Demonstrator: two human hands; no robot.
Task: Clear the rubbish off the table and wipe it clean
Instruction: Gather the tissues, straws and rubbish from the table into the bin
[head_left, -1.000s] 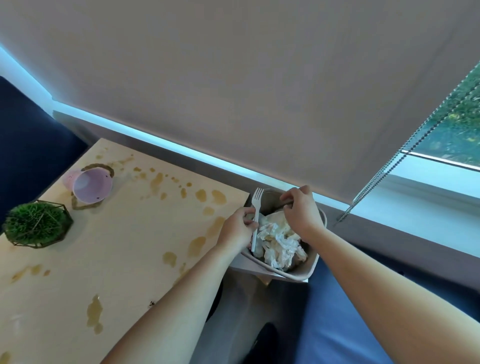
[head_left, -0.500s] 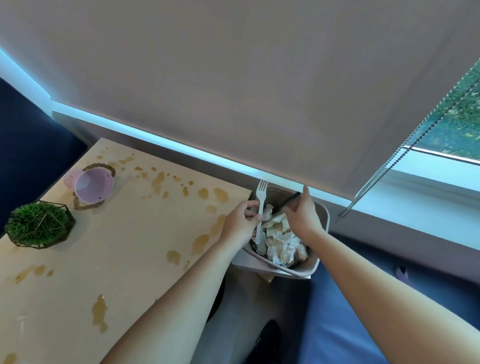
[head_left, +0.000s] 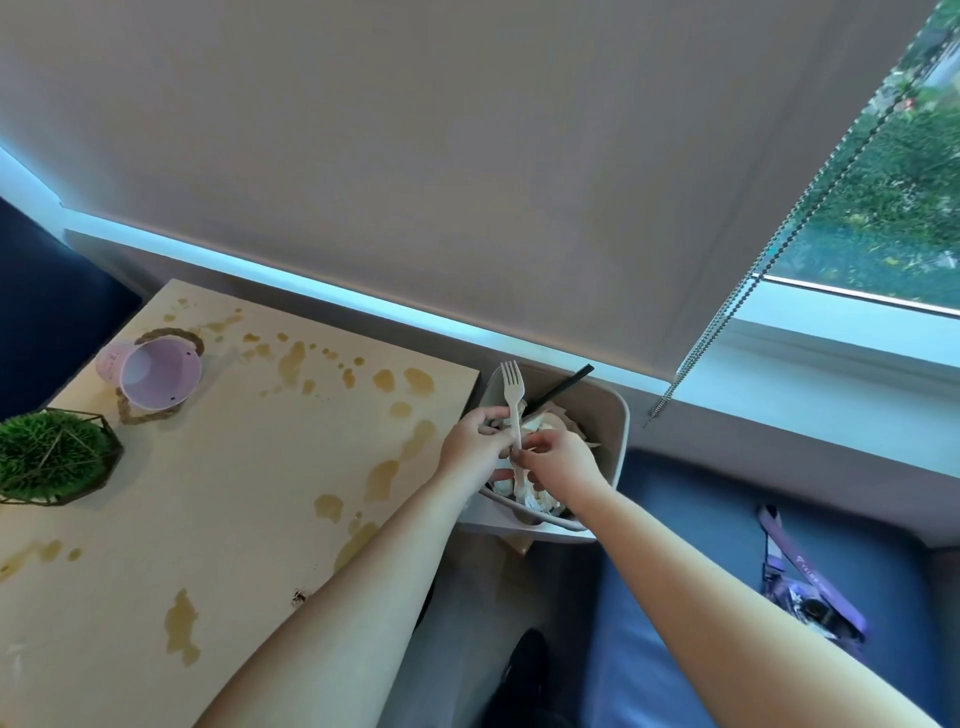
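Both hands meet over a pale bin (head_left: 618, 431) that stands just off the table's (head_left: 218, 467) 3 o'clock edge, below a drawn roller blind (head_left: 467, 156). The left hand (head_left: 475, 441) has its fingers curled round the handle of a cream plastic fork (head_left: 513, 395), which stands nearly upright with its tines pointing to 12 o'clock above the bin's rim. The right hand (head_left: 561, 462) pinches the lower part of the same fork handle, its fingertips touching those of the left hand.

Inside the bin, crumpled white paper napkins (head_left: 524, 493) show beneath the hands at 6 o'clock, and a black straw-like stick (head_left: 563, 387) leans out toward 1 o'clock.

The light wooden table is spattered with brown liquid stains (head_left: 382, 478), running from its far edge at 12 o'clock down toward the near edge at 6 o'clock. A pink metal pail (head_left: 156, 371) with a rope handle lies tipped on its side near the table's 10 o'clock corner, its mouth facing the camera. Just beside it, at 9 o'clock, sits a small green plant (head_left: 49, 454) in a dark wire-frame holder.

At 4 o'clock from the bin, a purple lanyard (head_left: 810, 582) lies on a blue seat cushion (head_left: 701, 519). A beaded blind cord (head_left: 753, 270) hangs at 2 o'clock, with greenery visible through the window (head_left: 893, 208) behind it.
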